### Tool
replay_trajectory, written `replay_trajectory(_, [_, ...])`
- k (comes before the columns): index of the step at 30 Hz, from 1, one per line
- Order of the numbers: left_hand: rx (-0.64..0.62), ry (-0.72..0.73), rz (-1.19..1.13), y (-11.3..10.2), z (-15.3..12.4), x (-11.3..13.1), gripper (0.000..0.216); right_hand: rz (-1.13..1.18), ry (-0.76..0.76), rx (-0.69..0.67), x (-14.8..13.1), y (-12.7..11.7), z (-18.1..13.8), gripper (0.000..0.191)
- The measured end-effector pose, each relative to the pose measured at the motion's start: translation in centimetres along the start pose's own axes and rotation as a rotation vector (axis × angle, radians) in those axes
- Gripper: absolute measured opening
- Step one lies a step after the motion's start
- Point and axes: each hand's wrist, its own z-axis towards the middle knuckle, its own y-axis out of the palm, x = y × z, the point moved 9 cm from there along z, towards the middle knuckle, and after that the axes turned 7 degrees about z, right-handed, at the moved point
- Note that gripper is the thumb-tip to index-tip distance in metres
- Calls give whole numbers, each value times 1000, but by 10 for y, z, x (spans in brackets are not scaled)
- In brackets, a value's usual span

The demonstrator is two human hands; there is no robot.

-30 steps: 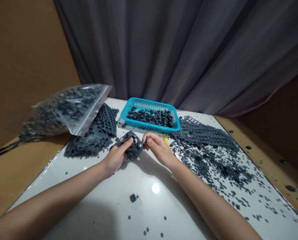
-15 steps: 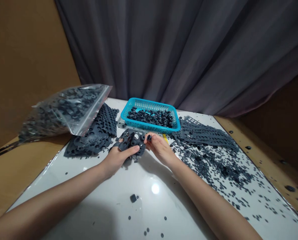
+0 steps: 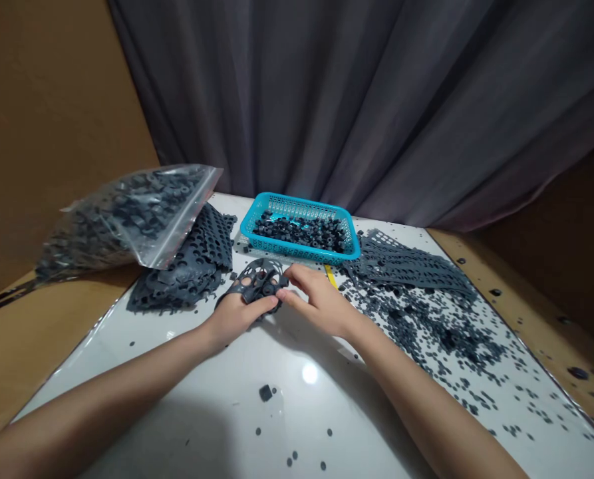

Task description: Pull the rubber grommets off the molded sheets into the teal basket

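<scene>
My left hand grips a dark grey rubber sheet piece full of round holes and small rings, thumb on top. My right hand has come in from the right, its fingers curled and pinching at the sheet's right edge. Both hands sit over the white table, just in front of the turquoise basket that holds many small black rubber rings.
A clear zip bag of rings lies at the left over a stack of punched sheets. More punched sheets and a scatter of rubber bits lie at the right. A grey curtain hangs behind.
My right hand had pulled a ring away from the sheet and lifted it, and has now come back down onto the sheet's right edge. My left hand tilted the sheet flatter.
</scene>
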Motion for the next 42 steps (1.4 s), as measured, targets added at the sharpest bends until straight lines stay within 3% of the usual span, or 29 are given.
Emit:
replay_trajectory(3, [-108, 42, 5, 8, -1, 5, 23, -25, -53, -140, -4, 12, 0, 24])
replay_trajectory(7, [-110, -1, 59, 7, 5, 0, 19, 95, -21, -263, 2, 26, -3, 28])
replay_trajectory(12, [-419, -143, -103, 31, 6, -18, 37, 570, 161, -304, 16, 45, -7, 30])
replay_trajectory(15, [-486, -161, -270, 36, 4, -20, 39, 876, 248, -226, 20, 50, -7, 32])
replay_trajectory(20, [-510, -172, -377, 38, -1, -17, 41, 1185, 335, -93, 31, 57, -9, 34])
replay_trajectory(26, [-350, -213, -410, 28, 6, -19, 34, 1101, 313, -50, 39, 53, -7, 34])
replay_trajectory(29, [-355, -210, -478, 28, 9, -15, 40, 1197, 266, 46, 41, 40, -2, 32])
replay_trajectory(31, [-291, -224, -496, 22, 13, -17, 39, 1231, 239, 110, 44, 30, 0, 31])
replay_trajectory(35, [-112, -290, -511, 10, 17, -29, 18, 958, 232, 154, 45, 10, 0, 24])
replay_trajectory(39, [-151, -280, -483, 18, 11, -24, 18, 381, 97, 169, 20, -14, -2, 16])
replay_trajectory(42, [-146, -288, -428, 20, 7, -25, 23, 62, -36, 92, -2, -14, -4, 15])
